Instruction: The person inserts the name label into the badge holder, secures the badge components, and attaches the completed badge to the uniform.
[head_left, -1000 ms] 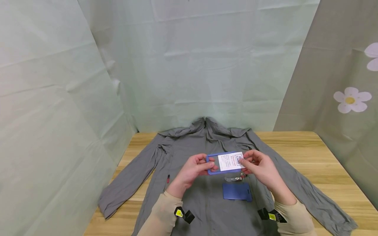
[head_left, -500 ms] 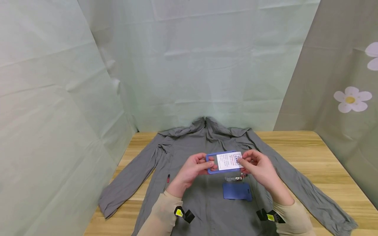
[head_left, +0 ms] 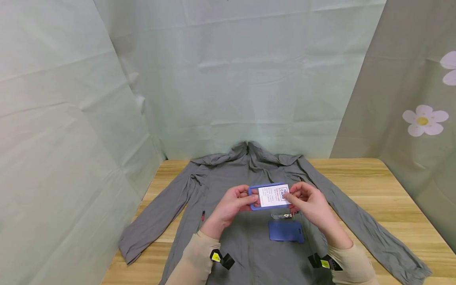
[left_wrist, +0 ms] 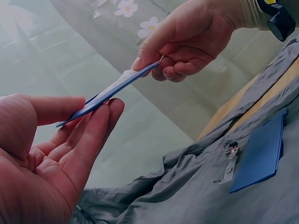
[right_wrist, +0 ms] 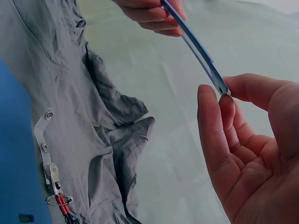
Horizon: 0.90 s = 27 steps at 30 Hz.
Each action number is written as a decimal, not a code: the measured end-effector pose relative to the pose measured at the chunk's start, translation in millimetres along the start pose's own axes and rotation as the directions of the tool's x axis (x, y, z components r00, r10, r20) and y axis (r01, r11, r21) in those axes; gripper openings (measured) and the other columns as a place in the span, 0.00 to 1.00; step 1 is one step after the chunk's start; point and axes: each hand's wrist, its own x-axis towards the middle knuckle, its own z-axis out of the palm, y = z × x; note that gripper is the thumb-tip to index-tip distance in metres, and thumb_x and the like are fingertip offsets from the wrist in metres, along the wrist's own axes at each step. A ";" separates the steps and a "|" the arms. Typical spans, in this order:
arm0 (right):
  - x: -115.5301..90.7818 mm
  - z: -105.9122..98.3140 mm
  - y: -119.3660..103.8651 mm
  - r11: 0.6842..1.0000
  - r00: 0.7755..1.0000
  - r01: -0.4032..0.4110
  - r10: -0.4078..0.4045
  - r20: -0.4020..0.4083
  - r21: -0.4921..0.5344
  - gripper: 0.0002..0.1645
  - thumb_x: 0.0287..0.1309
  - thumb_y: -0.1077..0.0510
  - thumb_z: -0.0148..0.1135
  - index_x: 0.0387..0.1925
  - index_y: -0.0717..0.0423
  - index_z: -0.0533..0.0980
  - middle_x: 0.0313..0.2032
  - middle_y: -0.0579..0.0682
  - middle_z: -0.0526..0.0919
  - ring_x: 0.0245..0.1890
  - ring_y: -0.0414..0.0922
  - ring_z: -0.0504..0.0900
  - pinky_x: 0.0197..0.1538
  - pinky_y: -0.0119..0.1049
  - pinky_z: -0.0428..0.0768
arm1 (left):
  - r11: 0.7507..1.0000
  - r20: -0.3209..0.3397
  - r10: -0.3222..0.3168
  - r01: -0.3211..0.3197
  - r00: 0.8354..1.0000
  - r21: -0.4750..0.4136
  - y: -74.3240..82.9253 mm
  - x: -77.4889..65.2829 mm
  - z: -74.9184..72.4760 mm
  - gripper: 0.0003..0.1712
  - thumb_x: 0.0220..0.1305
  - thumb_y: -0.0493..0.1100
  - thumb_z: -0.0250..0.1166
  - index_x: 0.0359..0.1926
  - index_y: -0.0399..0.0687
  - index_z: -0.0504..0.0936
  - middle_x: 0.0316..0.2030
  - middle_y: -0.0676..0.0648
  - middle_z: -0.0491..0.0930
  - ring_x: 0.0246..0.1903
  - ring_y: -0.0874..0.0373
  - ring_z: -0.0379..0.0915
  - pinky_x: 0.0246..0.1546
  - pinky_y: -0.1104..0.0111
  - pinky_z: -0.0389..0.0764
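My left hand [head_left: 229, 208] pinches the left end of a blue badge holder frame [head_left: 270, 185] with a clear window, thumb on top and fingers beneath. A white card [head_left: 270, 196] printed "ID CARD" lies over most of the window. At the right end, my right hand [head_left: 313, 206] pinches the card and the frame's edge between thumb and fingers. Seen edge-on in the left wrist view, the frame [left_wrist: 117, 88] is held tilted in the air above a grey jacket [left_wrist: 187, 196]. The right fingertips are partly hidden behind the holder.
A blue badge cover [head_left: 286, 231] lies flat on the spread jacket [head_left: 228, 241], with a clear strap with a metal clip [head_left: 283, 216] beside it. The jacket covers much of a wooden table [head_left: 360, 186]. Cloth walls [head_left: 242, 79] stand behind and at the sides.
The card has slid a little leftward along the frame, and my right hand has moved left with it. My left hand and the frame have barely moved.
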 end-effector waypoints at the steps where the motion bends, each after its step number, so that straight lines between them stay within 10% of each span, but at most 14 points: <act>1: 0.1 0.5 0.2 1.000 1.000 -0.001 0.001 0.001 -0.004 0.15 0.67 0.61 0.75 0.45 0.64 0.77 0.34 0.58 0.84 0.32 0.64 0.88 0.35 0.49 0.90 | 1.000 -0.003 -0.002 0.002 1.000 0.003 0.1 0.0 0.1 0.09 0.74 0.33 0.68 0.50 0.31 0.81 0.42 0.41 0.90 0.38 0.58 0.89 0.42 0.65 0.90; 27: -1.6 0.6 -2.4 0.998 0.998 -0.008 0.012 0.064 -0.058 0.22 0.73 0.56 0.70 0.57 0.71 0.80 0.38 0.56 0.88 0.31 0.48 0.89 0.37 0.46 0.90 | 1.000 -0.019 -0.008 0.008 1.000 0.009 -1.8 0.3 -0.5 0.06 0.74 0.35 0.68 0.45 0.36 0.80 0.41 0.43 0.90 0.37 0.58 0.88 0.42 0.66 0.89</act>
